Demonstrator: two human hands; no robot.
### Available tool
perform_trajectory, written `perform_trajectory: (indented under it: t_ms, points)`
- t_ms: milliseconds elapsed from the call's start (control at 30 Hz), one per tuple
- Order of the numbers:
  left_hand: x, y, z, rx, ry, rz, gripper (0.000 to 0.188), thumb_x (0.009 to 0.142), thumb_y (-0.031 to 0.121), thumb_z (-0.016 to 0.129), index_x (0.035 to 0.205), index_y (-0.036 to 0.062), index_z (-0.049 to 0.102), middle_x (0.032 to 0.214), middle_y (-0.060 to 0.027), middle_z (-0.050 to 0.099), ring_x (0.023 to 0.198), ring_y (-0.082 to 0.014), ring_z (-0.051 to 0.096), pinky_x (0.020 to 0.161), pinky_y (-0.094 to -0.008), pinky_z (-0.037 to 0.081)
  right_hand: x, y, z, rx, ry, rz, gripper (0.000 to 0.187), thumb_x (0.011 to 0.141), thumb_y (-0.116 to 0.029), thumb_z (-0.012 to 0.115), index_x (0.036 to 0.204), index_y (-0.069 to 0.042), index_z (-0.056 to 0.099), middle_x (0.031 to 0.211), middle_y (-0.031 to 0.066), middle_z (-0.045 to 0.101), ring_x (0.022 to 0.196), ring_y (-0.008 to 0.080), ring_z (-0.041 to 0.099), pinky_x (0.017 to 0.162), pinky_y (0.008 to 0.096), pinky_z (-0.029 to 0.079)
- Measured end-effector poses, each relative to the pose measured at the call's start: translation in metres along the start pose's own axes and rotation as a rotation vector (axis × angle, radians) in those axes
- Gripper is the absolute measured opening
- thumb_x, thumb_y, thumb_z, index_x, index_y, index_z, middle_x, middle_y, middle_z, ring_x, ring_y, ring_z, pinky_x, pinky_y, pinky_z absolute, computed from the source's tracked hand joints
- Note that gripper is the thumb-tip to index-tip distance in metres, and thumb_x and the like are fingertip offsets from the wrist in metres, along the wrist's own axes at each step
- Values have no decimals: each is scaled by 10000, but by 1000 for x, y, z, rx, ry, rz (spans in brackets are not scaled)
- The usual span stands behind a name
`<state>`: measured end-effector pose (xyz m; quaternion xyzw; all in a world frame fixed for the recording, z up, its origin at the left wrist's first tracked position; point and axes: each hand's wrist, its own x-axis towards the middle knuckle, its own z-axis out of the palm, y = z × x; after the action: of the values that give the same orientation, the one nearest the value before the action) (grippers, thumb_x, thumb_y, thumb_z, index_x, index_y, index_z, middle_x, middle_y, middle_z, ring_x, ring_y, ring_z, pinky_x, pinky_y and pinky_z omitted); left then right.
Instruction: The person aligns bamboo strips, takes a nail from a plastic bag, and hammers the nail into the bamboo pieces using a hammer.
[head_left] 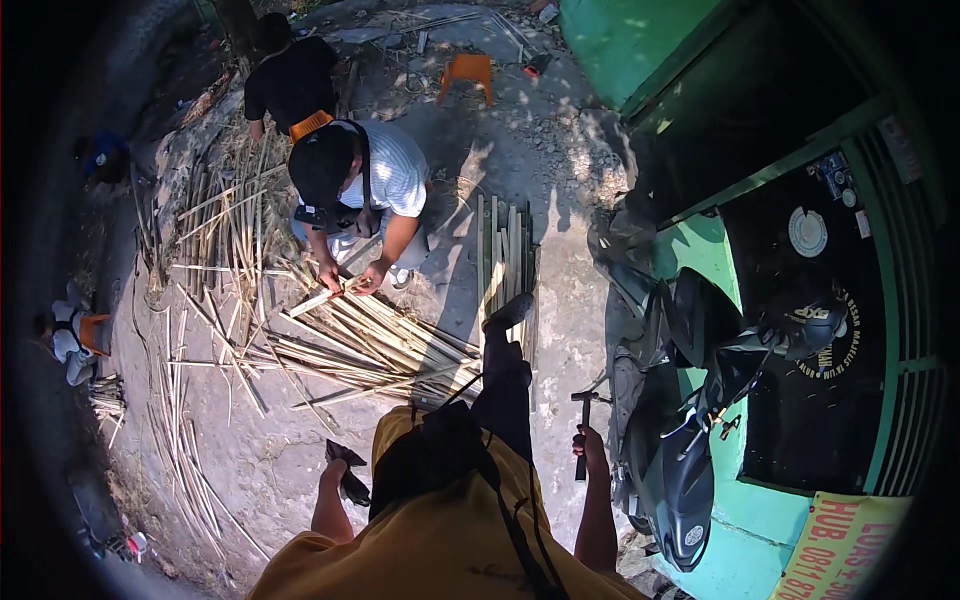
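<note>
My right hand, raised at my right side, is closed around the handle of a hammer, its dark head pointing away from me. On the other side, my left hand hangs low beside my yellow shirt. It is closed against a dark, limp-looking thing, perhaps cloth or plastic, whose kind I cannot make out. My right shoe is stretched forward near a pile of pale split bamboo strips. Beyond the pile a crouching person in a striped shirt holds a strip in both hands.
A bundle of bamboo strips lies ahead, more strips at the left. A parked motorbike stands close on my right by a green wall. Farther off are an orange stool and a person in black.
</note>
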<state>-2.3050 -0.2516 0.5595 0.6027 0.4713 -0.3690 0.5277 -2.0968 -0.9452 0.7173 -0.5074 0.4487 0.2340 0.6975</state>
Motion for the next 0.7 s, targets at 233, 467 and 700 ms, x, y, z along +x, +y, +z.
perform_trajectory:
  t_ms: [233, 467, 700]
  points:
    - [-49, 82, 105, -144, 46, -201, 384, 908, 365, 552, 1059, 48, 709, 1006, -132, 687, 924, -267, 620, 815, -438, 494, 117, -143, 8, -213, 45, 43, 65, 971, -156, 501, 1023, -118, 503, 590, -62, 321, 428, 62, 330, 391, 256, 273]
    - [-113, 232, 211, -219, 59, -259, 371, 892, 346, 551, 1038, 42, 706, 988, -135, 685, 905, -270, 620, 804, -438, 493, 207, -304, 8, -462, -4, 20, 171, 999, -250, 530, 930, -94, 540, 637, 8, 506, 453, 113, 456, 396, 282, 368]
    - [-92, 350, 298, -261, 53, -215, 359, 876, 327, 549, 1017, 35, 702, 969, -137, 682, 887, -274, 620, 793, -437, 493, 273, -477, 77, -494, -67, -17, 162, 996, -248, 514, 947, -95, 539, 611, -1, 478, 423, 103, 453, 371, 278, 331]
